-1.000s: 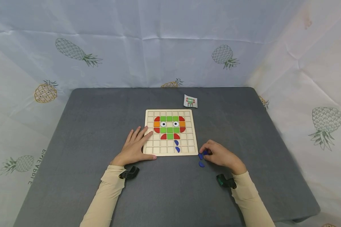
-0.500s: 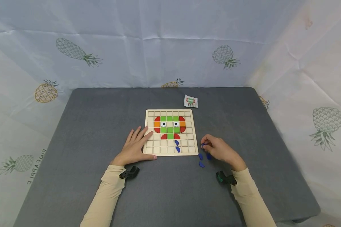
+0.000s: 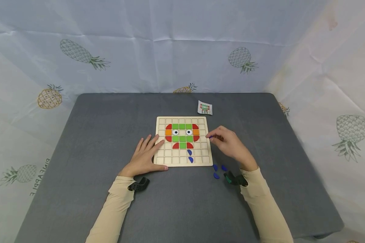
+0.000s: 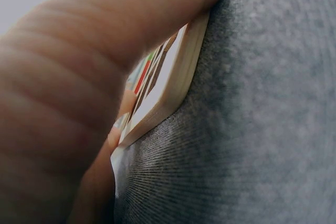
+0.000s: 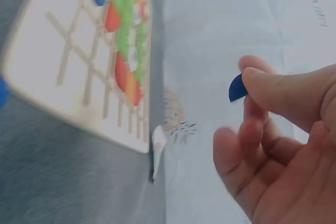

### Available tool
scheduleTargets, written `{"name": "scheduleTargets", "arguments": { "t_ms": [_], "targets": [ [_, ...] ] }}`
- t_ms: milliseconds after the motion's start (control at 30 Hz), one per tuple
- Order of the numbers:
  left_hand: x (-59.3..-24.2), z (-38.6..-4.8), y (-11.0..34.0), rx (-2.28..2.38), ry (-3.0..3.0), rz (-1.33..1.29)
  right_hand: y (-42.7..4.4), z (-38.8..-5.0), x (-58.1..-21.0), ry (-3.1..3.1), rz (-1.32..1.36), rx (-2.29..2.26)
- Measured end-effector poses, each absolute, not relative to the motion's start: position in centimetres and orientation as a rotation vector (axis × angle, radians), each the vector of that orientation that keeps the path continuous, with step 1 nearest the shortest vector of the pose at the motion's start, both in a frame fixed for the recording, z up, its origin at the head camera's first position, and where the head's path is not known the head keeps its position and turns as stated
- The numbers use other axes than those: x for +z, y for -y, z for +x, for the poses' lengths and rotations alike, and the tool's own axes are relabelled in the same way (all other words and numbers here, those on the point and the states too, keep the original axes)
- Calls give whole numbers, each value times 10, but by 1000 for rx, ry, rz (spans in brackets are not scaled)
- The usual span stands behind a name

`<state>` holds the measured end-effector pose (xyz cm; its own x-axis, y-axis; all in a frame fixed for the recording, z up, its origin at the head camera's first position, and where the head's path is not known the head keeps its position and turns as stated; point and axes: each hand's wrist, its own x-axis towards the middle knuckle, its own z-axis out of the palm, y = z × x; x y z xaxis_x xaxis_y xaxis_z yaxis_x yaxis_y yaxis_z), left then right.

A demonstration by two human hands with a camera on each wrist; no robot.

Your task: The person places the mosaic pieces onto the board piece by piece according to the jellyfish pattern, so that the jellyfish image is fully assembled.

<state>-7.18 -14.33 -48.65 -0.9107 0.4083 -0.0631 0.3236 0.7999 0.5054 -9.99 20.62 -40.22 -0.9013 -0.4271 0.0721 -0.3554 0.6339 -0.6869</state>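
Observation:
A wooden grid board [image 3: 167, 162] lies on the table, bearing green, red and orange pieces, two eye pieces [image 3: 175, 132] and two blue pieces [image 3: 190, 160] near its lower middle. My left hand [image 3: 143, 159] rests spread at the board's lower left corner, fingers over its left edge and thumb along the front edge. Beside the board's right edge, my right hand [image 3: 229, 143] pinches a blue rounded piece [image 5: 238, 88] between thumb and finger, raised off the table. Three loose blue pieces [image 3: 216, 176] lie just off the board's lower right corner.
A small pattern card [image 3: 205, 108], slightly bent, lies behind the board's right side on the grey table [image 3: 109, 118]. A pineapple-print cloth [image 3: 158, 60] hangs behind the table and along both sides.
My right hand has picked up a blue piece from beside the lower right corner and carried it away from me, along the board's right edge. The left hand stays in place.

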Motion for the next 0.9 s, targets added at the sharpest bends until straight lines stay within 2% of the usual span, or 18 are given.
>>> {"name": "scheduleTargets", "arguments": {
  "t_ms": [267,500,900],
  "targets": [
    [-485,-71,143,713,-2806,572,-197,-106,-397,-2637,-593,-1270],
    [-487,-72,144,712,-2812,575,-190,-113,-394,-2614,-688,-1289],
    [-487,-72,144,711,-2818,578,-168,-117,-397,-2441,-675,-1420]
  ]
}}
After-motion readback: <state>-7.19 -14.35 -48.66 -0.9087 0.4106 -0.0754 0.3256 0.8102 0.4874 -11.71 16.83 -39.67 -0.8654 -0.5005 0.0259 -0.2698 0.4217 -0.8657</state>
